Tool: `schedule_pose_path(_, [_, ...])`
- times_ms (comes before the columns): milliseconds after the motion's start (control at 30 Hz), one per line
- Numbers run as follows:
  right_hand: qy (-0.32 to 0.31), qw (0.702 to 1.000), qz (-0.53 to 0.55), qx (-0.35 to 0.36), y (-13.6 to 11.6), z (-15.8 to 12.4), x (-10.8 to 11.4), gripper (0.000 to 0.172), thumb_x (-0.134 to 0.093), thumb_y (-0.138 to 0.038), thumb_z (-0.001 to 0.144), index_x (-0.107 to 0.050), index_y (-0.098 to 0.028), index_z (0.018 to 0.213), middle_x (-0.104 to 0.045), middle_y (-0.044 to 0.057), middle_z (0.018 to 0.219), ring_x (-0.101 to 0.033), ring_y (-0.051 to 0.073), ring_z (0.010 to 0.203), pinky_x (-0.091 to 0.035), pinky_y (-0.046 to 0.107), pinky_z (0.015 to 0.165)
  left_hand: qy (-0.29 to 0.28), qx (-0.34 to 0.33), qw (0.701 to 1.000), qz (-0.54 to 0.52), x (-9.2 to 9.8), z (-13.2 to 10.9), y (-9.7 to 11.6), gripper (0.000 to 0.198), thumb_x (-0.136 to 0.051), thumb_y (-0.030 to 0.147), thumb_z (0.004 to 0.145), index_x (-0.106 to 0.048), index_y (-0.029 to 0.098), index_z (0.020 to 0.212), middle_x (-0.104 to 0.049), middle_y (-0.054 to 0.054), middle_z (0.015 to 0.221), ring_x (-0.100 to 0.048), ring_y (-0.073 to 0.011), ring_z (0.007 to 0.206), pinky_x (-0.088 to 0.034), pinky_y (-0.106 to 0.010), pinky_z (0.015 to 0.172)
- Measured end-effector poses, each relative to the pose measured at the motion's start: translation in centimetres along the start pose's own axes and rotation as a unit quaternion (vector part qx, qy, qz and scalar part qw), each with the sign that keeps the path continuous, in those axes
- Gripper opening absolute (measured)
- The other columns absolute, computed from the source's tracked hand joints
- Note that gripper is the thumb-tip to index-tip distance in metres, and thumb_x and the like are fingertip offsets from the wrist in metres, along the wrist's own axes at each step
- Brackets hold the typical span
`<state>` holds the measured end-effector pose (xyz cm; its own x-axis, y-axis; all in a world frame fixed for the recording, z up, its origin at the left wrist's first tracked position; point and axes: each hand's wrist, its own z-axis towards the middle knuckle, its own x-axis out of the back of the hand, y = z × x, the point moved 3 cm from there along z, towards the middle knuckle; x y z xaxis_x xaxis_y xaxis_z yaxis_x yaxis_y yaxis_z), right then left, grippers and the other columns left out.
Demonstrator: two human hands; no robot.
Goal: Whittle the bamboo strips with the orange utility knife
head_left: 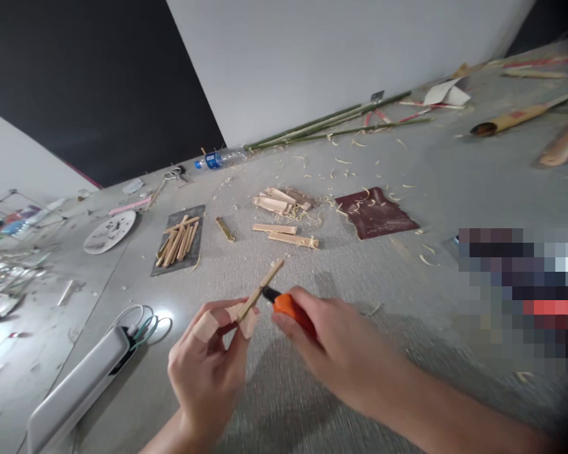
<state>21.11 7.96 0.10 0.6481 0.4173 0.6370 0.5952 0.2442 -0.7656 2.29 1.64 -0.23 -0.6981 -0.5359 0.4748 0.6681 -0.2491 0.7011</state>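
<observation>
Stick [256,296], pinching left fingers [216,308], right fist [322,329]

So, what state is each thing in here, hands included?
Left hand: closed on the thin strip.
Right hand: gripping the orange-handled tool.
Thin strip: tilted, far end free.
Orange-handled tool: dark tip up against the strip.
Plastic bottle: on its side, blue cap on.
Sticks: piled on a dark sheet.
Red-brown sheet: spread out, edge ragged.

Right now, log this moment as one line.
Left hand: holding narrow tan wooden strip | Right hand: gripping orange-and-black handheld tool, black tip at strip | Beyond: ragged dark-red sheet, pale flat wooden pieces
</observation>
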Motion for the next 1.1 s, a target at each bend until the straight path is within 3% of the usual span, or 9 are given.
schedule_pose_path(167, [0.098, 0.995, -0.035, 0.008, 0.9, 0.4, 1.7, 0.036, -0.041, -0.048, 0.109, -0.052, -0.024, 0.084, -0.063, -0.001, 0.064, -0.052, 0.014, 0.053, -0.028, 0.031, 0.052, 0.017, -0.02, 1.0, 0.013, 0.1, -0.3, 0.1, 0.009, -0.08, 0.017, 0.089, -0.074, 0.023, 0.093, -0.075, 0.001, 0.093, -0.061, -0.0097, 0.067, -0.049, -0.021, 0.057])
schedule_pose_path(533, [0.126, 0.985, -0.121, 0.0, 0.8, 0.9, 1.2, 0.029, -0.041, -0.044, 0.109, -0.053, -0.023, 0.092, -0.067, 0.001, 0.069, -0.059, 0.018, 0.056, -0.025, 0.031, 0.054, 0.015, -0.03, 0.999, -0.003, -0.3, 0.2, 0.1, 0.012, -0.077, 0.014, 0.091, -0.073, 0.024, 0.096, -0.076, 0.002, 0.099, -0.065, -0.0101, 0.074, -0.049, -0.02, 0.062])
schedule_pose_path(700, [0.143, 0.981, -0.124, 0.033, 1.2, 0.7, 1.6, 0.034, -0.037, -0.048, 0.11, -0.051, -0.024, 0.091, -0.067, -0.001, 0.068, -0.057, 0.015, 0.052, -0.028, 0.029, 0.053, -0.019, -0.034, 0.998, -0.054, -0.9, 0.0, -0.7, 0.015, -0.075, 0.01, 0.091, -0.071, 0.024, 0.098, -0.074, -0.001, 0.101, -0.069, -0.0132, 0.084, -0.054, -0.021, 0.07])
schedule_pose_path(867, [0.178, 0.964, -0.175, 0.092, 1.9, 0.4, 1.6, 0.033, -0.039, -0.05, 0.109, -0.056, -0.022, 0.101, -0.069, 0.001, 0.071, -0.063, 0.018, 0.053, -0.029, 0.029, 0.051, -0.106, 0.121, 0.964, -0.211, -1.8, 0.3, -1.0, 0.008, -0.072, 0.021, 0.095, -0.065, 0.023, 0.1, -0.068, -0.002, 0.099, -0.072, -0.0165, 0.091, -0.059, -0.027, 0.083])
schedule_pose_path(1000, [0.177, 0.951, -0.214, 0.135, 2.1, 0.3, 1.4, 0.032, -0.043, -0.049, 0.11, -0.06, -0.021, 0.109, -0.073, 0.003, 0.077, -0.068, 0.02, 0.058, -0.035, 0.03, 0.051, -0.193, 0.28, 0.884, -0.321, -2.4, 0.9, -1.5, 0.023, -0.077, 0.023, 0.088, -0.061, 0.023, 0.105, -0.061, -0.001, 0.095, -0.067, -0.0151, 0.088, -0.054, -0.024, 0.078])
schedule_pose_path(1100, [0.139, 0.952, -0.216, 0.169, 2.2, 0.4, 1.0, 0.035, -0.044, -0.05, 0.109, -0.061, -0.021, 0.118, -0.077, 0.005, 0.087, -0.072, 0.021, 0.065, -0.041, 0.031, 0.052, -0.26, 0.333, 0.834, -0.357, -2.7, 1.2, -1.9, 0.03, -0.078, 0.021, 0.085, -0.062, 0.023, 0.11, -0.057, -0.001, 0.104, -0.057, -0.0103, 0.079, -0.046, -0.019, 0.066])
